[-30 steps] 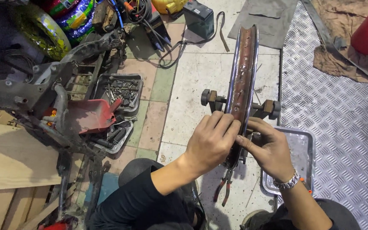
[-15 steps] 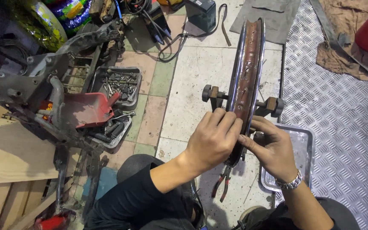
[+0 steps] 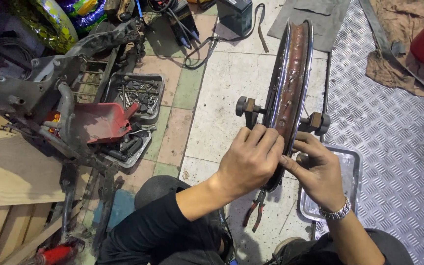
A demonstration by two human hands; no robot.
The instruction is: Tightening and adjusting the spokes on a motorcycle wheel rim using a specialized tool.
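The rim (image 3: 290, 73), rusty inside and chromed at its edges, stands upright on a stand (image 3: 320, 122) over the tiled floor (image 3: 222, 98), running away from the person. The left hand (image 3: 251, 159) lies over the rim's near edge, fingers together and curled down onto the metal. The right hand (image 3: 320, 172) is at the rim's right side, fingers close together with the tips against it; whether they pinch anything small there cannot be told. A metal watch (image 3: 337, 212) sits on the right wrist.

Red-handled pliers (image 3: 255, 211) lie on the floor below the hands. A steel tray (image 3: 352, 167) lies just right of the rim, partly under the right hand. At left, well apart, are a frame (image 3: 50, 83), a red scoop (image 3: 99, 122) and a tray of bolts (image 3: 141, 95).
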